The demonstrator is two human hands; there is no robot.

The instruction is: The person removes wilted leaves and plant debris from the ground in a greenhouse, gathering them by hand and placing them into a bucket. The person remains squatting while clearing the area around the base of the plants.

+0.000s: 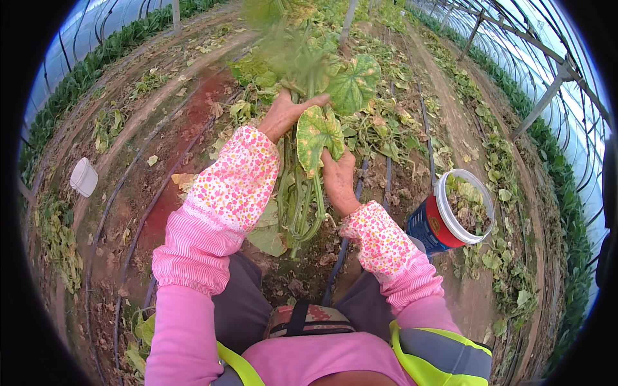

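Note:
A bundle of green vine stems (300, 207), which look like cucumber vines, is held up in front of me with its lower ends looped. My left hand (289, 112) grips the stems higher up, its thumb laid across them. Lower and to the right, my right hand (339, 176) closes on the same bundle, its fingers partly hidden behind a yellow-spotted leaf (316, 135). A larger green leaf (356, 83) spreads out at the upper right of the bundle. The topmost foliage is blurred close to the camera.
A red and blue plastic bucket (434, 227) holding withered leaves stands tilted at my right. A white plastic container (84, 177) lies on the left. Black drip hoses (159, 126) run along the soil. Posts (538, 105) and leafy green rows (555, 183) line the greenhouse sides.

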